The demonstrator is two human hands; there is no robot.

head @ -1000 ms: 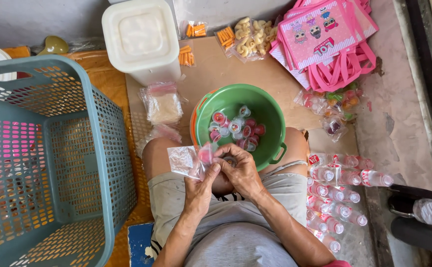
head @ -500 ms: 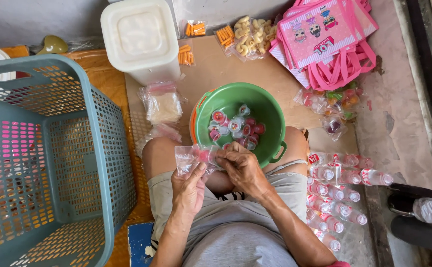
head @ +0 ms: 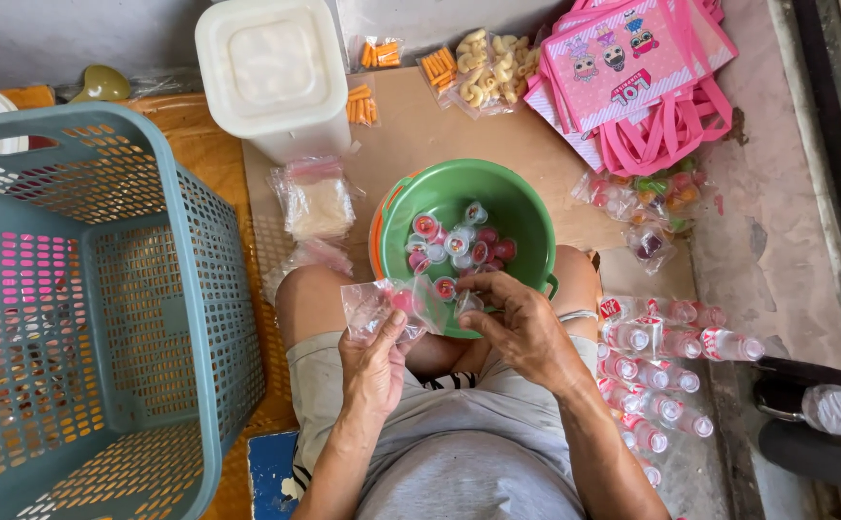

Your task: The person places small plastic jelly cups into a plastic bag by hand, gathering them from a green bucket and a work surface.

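Note:
I sit on the floor with a green bowl (head: 521, 207) between my knees; several small jelly cups (head: 459, 241) lie in it. My left hand (head: 374, 366) holds a small clear plastic bag (head: 387, 300) open above my left thigh. My right hand (head: 521, 323) is just right of the bag, fingers pinched on a small jelly cup (head: 465, 302) at the bag's mouth. A red-topped cup (head: 445, 288) shows by the bag's edge.
A large teal laundry basket (head: 189, 289) stands at my left. A white lidded tub (head: 271, 72), snack packets (head: 483, 67) and pink bags (head: 632, 67) lie beyond the bowl. Small bottles (head: 661, 356) lie by my right knee. Packed bags (head: 316, 197) rest left of the bowl.
Both hands stayed over my lap. The clear bag opened wider in my left hand, and my right hand brought a jelly cup up to its mouth.

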